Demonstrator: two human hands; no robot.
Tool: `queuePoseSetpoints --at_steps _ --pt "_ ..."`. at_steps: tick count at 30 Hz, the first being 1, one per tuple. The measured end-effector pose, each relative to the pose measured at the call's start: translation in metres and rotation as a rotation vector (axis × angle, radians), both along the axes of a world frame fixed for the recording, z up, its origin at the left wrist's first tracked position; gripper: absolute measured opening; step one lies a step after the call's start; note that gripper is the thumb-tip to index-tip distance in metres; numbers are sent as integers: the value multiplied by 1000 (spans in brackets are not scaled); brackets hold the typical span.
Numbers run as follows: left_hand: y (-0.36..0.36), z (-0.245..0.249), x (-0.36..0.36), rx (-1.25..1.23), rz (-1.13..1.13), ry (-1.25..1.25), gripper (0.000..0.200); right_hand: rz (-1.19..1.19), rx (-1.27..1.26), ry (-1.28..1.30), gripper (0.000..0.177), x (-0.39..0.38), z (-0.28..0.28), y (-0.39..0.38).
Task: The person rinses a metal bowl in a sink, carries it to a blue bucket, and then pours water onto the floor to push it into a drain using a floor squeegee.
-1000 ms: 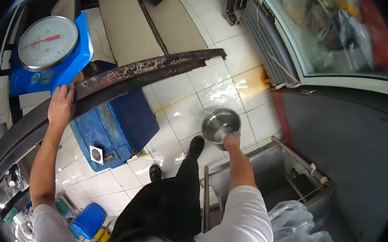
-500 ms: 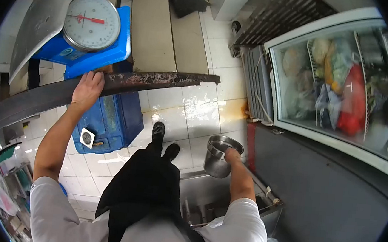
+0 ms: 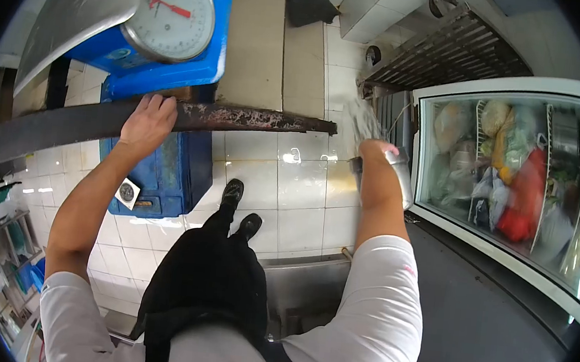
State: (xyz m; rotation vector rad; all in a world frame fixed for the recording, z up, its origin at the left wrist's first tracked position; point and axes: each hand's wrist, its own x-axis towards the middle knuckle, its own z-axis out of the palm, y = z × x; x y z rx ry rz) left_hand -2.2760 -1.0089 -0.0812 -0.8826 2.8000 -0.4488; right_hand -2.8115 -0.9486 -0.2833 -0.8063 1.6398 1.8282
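My left hand (image 3: 148, 125) is closed over the dark, rusty table edge (image 3: 240, 119), just below a blue dial scale (image 3: 173, 19). With my right arm stretched forward, my right hand (image 3: 379, 151) grips a steel pot (image 3: 402, 180) by its rim. The pot is tipped over, partly hidden behind my hand and forearm. A splash of water (image 3: 363, 120) flies from it towards the floor by the slatted rack.
Wet white tiles (image 3: 300, 182) cover the floor around my black shoes (image 3: 232, 191). A blue bin (image 3: 190, 179) stands under the table. To the right is a glass-door fridge (image 3: 504, 179) holding bagged food. Near my legs sits a steel sink (image 3: 309, 282).
My right hand has swung the pot forward and up from above the sink, tipping it so that water flies out. My left hand stays on the table edge. The view has shifted slightly.
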Motion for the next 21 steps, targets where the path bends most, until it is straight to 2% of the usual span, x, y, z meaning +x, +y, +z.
queuePoseSetpoints --at_steps 2,4,5,8,9,11,15,17,19,20,21 --pt "0 -4 2 -33 -17 66 18 19 -64 -5 53 -4 9 -5" --pt "0 -8 4 -55 -26 96 12 33 -334 -54 51 3 50 0" --pt "0 -10 4 -59 -30 94 12 134 -480 -145 40 7 64 16" --pt "1 -6 6 -79 -34 74 12 75 -700 -82 40 4 30 53" --pt "2 -6 3 -87 -39 71 12 129 -666 -165 40 11 36 73" --pt "1 -9 5 -100 -31 65 11 130 -798 -198 38 31 32 109" --pt "3 -12 7 -70 -22 96 11 -24 -817 -260 34 80 32 169" --pt "6 -13 9 -101 -29 190 8 -80 -844 -299 34 108 38 200" --pt "12 -14 8 -76 79 251 10 -146 -887 -326 35 139 45 228" --pt "22 -6 3 -26 157 164 15 -166 -889 -337 34 154 51 244" --pt "41 -3 -4 -146 167 190 27 -183 -892 -344 34 168 58 257"
